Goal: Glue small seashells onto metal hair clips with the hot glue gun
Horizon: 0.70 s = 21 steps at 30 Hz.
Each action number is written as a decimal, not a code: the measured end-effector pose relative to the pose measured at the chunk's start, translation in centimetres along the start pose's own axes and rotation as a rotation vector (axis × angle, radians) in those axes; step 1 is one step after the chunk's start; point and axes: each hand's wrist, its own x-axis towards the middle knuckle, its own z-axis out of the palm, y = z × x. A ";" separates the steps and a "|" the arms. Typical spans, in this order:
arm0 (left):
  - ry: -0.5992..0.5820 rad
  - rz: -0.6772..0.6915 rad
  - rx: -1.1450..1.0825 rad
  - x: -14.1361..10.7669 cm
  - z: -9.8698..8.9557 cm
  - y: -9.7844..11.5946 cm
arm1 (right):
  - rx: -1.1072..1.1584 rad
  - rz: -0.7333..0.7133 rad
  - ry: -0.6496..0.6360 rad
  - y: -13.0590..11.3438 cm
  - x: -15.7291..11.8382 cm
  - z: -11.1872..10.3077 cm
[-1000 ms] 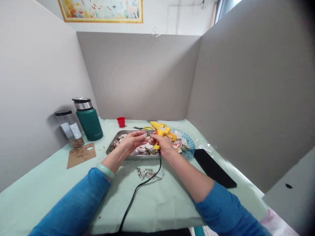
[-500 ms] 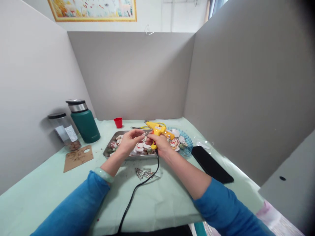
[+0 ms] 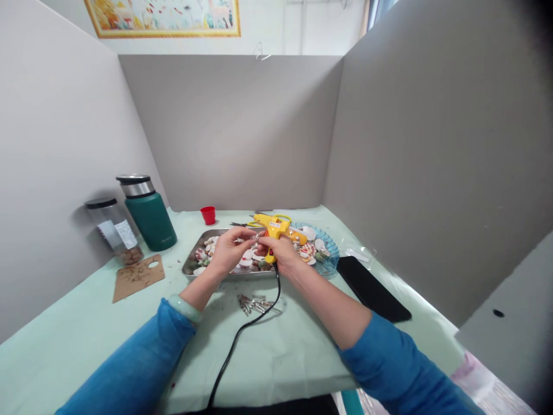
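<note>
My right hand [image 3: 283,253] is wrapped around a yellow hot glue gun [image 3: 276,226], its nozzle pointing left and its black cord [image 3: 242,329] running down toward me. My left hand [image 3: 231,249] pinches a small speckled shell [image 3: 256,236] between thumb and fingertips. The right thumb and fingertips meet it there, close below the gun's nozzle. Under both hands lies a metal tray [image 3: 190,271] of mixed shells. Behind my right hand, a blue scalloped plate [image 3: 332,252] holds more shells. Several metal clips [image 3: 253,304] lie in front of the tray.
At the left stand a green bottle [image 3: 150,219] and a clear jar [image 3: 114,230] beside a brown card [image 3: 139,279]. A red cup [image 3: 208,215] and yellow-handled scissors [image 3: 242,224] lie behind the tray. A black phone-like slab [image 3: 372,288] is at right. Grey partitions [image 3: 228,132] enclose the table.
The left fingertips and the small shell have shifted slightly right, closer to the right fingertips. The glue gun has tipped and moved a little left. Everything else stays put.
</note>
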 end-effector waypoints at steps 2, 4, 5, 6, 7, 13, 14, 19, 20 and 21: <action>0.001 0.018 0.018 0.0 0.0 0.2 | -0.010 0.000 -0.008 0.0 0.0 -0.1; 0.005 0.020 0.027 0.0 0.0 0.4 | -0.018 -0.006 -0.014 0.0 0.0 -0.1; 0.009 0.017 0.026 0.0 0.0 0.4 | -0.022 -0.012 -0.021 0.0 0.0 -0.1; 0.009 0.011 0.024 0.0 0.0 0.4 | -0.024 -0.020 -0.027 0.0 0.0 -0.2; 0.007 0.006 0.022 0.1 0.0 0.4 | -0.026 -0.024 -0.034 0.0 0.0 -0.2; 0.004 -0.048 -0.009 0.1 0.0 0.3 | -0.014 -0.040 -0.056 -0.1 -0.1 -0.2; 0.008 -0.074 -0.033 0.1 0.1 0.3 | -0.012 -0.040 -0.052 -0.1 -0.1 -0.2; -0.018 -0.178 -0.157 0.0 0.3 0.5 | -0.001 -0.021 -0.016 -0.2 -0.2 -0.1; -0.023 -0.188 -0.172 0.0 0.4 0.6 | 0.001 -0.019 -0.015 -0.2 -0.2 -0.1; -0.027 -0.198 -0.183 0.0 0.4 0.6 | 0.003 -0.016 -0.014 -0.2 -0.2 -0.1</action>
